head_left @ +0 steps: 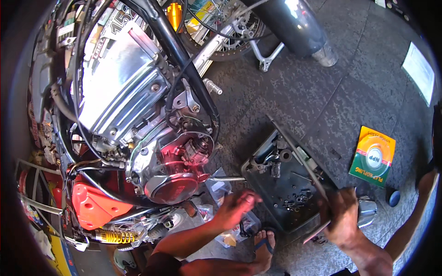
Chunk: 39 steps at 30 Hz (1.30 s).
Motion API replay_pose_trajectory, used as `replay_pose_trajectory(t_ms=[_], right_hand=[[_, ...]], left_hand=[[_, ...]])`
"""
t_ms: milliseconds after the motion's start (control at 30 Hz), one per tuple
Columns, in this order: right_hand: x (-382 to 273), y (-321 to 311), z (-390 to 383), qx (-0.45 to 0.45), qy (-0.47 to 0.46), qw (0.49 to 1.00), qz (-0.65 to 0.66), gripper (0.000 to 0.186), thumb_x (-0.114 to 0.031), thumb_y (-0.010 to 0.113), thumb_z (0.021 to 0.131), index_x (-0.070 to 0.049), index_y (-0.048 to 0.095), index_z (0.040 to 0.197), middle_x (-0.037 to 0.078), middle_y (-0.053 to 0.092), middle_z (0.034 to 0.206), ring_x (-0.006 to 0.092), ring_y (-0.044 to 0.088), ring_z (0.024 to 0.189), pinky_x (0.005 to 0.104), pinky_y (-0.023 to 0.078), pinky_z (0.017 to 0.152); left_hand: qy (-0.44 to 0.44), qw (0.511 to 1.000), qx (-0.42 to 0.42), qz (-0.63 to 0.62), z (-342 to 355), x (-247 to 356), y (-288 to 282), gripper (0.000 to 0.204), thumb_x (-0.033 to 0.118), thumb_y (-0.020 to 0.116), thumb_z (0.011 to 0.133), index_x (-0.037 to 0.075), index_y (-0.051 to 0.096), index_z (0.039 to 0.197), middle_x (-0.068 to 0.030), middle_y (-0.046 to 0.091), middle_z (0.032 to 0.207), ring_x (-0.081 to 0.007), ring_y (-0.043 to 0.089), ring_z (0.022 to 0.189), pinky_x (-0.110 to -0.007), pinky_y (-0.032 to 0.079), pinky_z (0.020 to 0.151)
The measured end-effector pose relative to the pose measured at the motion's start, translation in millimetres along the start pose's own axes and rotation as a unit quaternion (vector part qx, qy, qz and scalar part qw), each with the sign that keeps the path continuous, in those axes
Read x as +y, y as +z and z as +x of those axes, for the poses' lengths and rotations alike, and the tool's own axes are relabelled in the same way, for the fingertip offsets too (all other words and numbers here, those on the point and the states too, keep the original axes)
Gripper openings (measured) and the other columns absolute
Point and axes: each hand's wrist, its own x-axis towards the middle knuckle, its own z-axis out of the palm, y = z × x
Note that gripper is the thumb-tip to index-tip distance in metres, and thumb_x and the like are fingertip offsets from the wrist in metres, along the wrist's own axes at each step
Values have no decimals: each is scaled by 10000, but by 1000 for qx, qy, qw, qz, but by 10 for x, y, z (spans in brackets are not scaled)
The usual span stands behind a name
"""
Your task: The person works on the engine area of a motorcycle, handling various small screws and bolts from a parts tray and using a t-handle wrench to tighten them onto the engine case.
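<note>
My left hand [237, 209], fingers curled together, is between the motorcycle engine [172, 156] and a dark parts tray [258, 200]; whatever its fingers hold is hidden. Closed around a long, thin, dark bar [294, 147], my right hand [343, 214] is over the tray's right edge. The bar slants up and left across the tray, past its far rim. Several small bolts and nuts [297, 200] lie in the tray. Metal parts [276, 161] are gathered at its far end. A round side cover [172, 188] on the engine glows red.
A yellow and green packet [373, 156] and a blue cap [393, 198] lie on the floor to the right. Clear plastic bags [221, 186] are beside the engine. A foot in a flip-flop [264, 244] is near the tray. A cylindrical muffler [294, 25] hangs at the top.
</note>
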Motion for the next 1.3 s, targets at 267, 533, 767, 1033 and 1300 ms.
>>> replay_pose_trajectory(t_ms=[267,533,767,1033,1300], right_hand=[[-352,1044,-135,-410,-44,911,33,309,-299,619,831,-17,627,958,204,633,927,378,641,836,525,464,792],[-540,1079,1897,-159,-66,889,423,420,28,620,762,-20,594,1179,146,642,857,302,666,721,389,546,640],[-601,1314,2197,-151,-98,909,376,418,34,613,741,-30,597,1154,146,616,788,336,631,648,425,515,584],[-589,1346,2201,-115,-110,917,366,466,70,598,696,-74,639,1136,125,629,801,323,612,667,403,497,620],[-520,1279,2253,-117,-183,924,316,339,-53,663,729,-47,583,1058,117,606,751,330,622,692,450,455,674]], left_hand=[[-242,948,29,-205,441,-717,250,427,462,502,995,52,620,975,24,483,717,-86,424,627,-256,344,583],[-174,944,16,-280,416,-1635,37,319,382,577,974,93,579,839,26,530,747,-89,484,689,-271,371,607],[-174,940,25,-291,545,-1525,84,318,378,566,978,92,569,839,21,521,739,-96,477,679,-274,367,600],[-173,943,28,-282,596,-1466,55,317,373,554,983,91,558,838,16,512,730,-104,468,667,-277,362,591],[-161,948,29,-272,572,-1415,-18,317,368,542,987,90,546,837,10,502,721,-112,460,656,-281,357,582]])
